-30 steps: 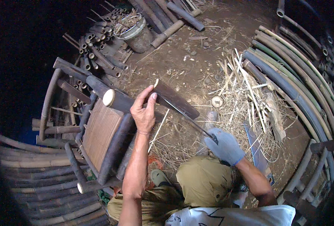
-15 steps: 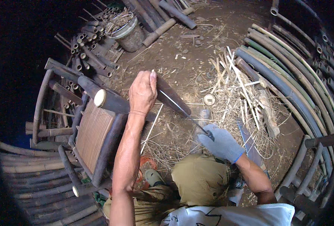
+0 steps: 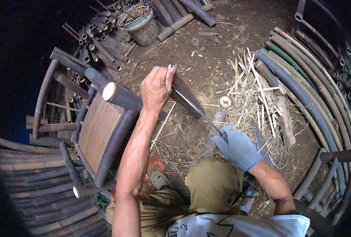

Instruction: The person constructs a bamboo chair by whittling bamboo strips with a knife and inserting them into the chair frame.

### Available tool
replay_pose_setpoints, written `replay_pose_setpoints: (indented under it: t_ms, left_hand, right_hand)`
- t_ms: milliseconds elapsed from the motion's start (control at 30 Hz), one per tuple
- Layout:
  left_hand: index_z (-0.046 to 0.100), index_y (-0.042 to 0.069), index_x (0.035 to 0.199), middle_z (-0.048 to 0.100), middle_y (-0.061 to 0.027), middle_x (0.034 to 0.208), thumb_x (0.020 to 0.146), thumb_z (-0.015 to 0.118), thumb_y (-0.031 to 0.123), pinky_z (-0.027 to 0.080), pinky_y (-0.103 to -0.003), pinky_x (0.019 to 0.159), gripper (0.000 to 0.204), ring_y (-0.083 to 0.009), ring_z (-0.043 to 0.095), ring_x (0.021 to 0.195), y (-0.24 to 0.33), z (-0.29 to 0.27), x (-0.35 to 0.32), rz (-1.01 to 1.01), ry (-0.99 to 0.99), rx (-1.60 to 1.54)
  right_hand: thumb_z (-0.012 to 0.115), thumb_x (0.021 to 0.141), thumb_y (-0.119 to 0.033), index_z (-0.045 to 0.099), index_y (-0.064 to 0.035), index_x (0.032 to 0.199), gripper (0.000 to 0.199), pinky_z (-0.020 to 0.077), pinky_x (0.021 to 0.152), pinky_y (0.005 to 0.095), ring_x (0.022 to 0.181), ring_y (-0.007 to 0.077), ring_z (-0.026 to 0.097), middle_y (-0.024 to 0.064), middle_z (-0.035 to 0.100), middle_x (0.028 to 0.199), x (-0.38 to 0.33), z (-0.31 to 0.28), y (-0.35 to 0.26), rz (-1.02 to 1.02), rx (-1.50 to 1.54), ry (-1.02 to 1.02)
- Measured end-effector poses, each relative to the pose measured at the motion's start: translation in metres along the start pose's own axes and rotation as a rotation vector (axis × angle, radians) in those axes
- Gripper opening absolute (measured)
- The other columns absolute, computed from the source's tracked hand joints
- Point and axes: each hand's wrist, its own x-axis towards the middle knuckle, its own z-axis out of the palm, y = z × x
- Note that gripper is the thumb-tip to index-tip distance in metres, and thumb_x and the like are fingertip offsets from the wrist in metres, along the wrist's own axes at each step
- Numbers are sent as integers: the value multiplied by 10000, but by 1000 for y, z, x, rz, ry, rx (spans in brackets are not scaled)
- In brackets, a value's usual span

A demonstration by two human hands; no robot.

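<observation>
My bare left hand (image 3: 156, 86) is closed around the far end of a dark brown bamboo piece (image 3: 189, 96), which slants down toward my right knee. In my right hand (image 3: 238, 148), covered by a grey knit glove, is the dark handle of a long thin knife (image 3: 209, 121). Its narrow blade lies along the near edge of the bamboo, pointing up toward my left hand. Beside my left forearm stands a dark bamboo chair (image 3: 97, 136) with a slatted panel. My fingers partly hide the held end of the bamboo.
Pale shavings and split strips (image 3: 258, 98) litter the dirt floor to the right, by a row of long bamboo poles (image 3: 302, 85). A saw blade (image 3: 261, 142) lies near my gloved hand. At the far left are a bucket of scraps (image 3: 142, 29) and stacked bamboo tubes (image 3: 90, 43).
The whole scene has shifted slightly as the view moved. The blade stays against the bamboo, and my gloved hand sits slightly farther right. Both hands keep their hold.
</observation>
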Motion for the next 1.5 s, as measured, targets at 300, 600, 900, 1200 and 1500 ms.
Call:
replay_pose_setpoints:
  t_ms: [300, 600, 900, 1200, 1500]
  left_hand:
    - [602, 58, 761, 579, -131, 733, 928, 647, 248, 481, -432, 580, 258, -342, 603, 655, 1, 1, -9, -5, 26, -61]
    - [601, 60, 753, 565, -113, 708, 923, 653, 250, 476, -419, 567, 260, -324, 598, 640, -11, -3, -11, -10, 56, -51]
    - [606, 62, 785, 578, -121, 726, 927, 655, 239, 489, -417, 572, 232, -323, 605, 642, -8, -11, -11, 27, 67, -20]
    - [649, -17, 877, 594, -120, 726, 975, 595, 130, 470, -325, 606, 185, -236, 583, 624, 35, -83, 9, -12, 165, -113]
    - [670, -24, 1055, 656, -37, 955, 1046, 500, 229, 502, -277, 775, 305, -112, 594, 862, -14, -79, 7, -160, 284, -227]
  right_hand:
    - [518, 950, -436, 596, 23, 964, 466, 504, 800, 546, 905, 476, 642, 298, 659, 876, 27, 21, 18, 68, 9, -186]
    - [528, 934, -477, 591, 56, 1041, 547, 504, 825, 542, 949, 482, 636, 316, 657, 958, 47, 76, 83, 102, -51, -262]
    - [519, 927, -505, 596, 23, 1030, 543, 514, 809, 538, 923, 450, 658, 286, 673, 959, 43, 91, 77, 189, -147, -170]
    - [526, 930, -446, 557, -30, 1017, 426, 522, 781, 506, 926, 441, 653, 265, 673, 956, -15, 160, 161, 150, 24, -211]
    - [611, 901, -342, 583, -59, 996, 300, 517, 719, 483, 823, 387, 641, 196, 638, 871, -94, 114, 154, 221, -132, 113]
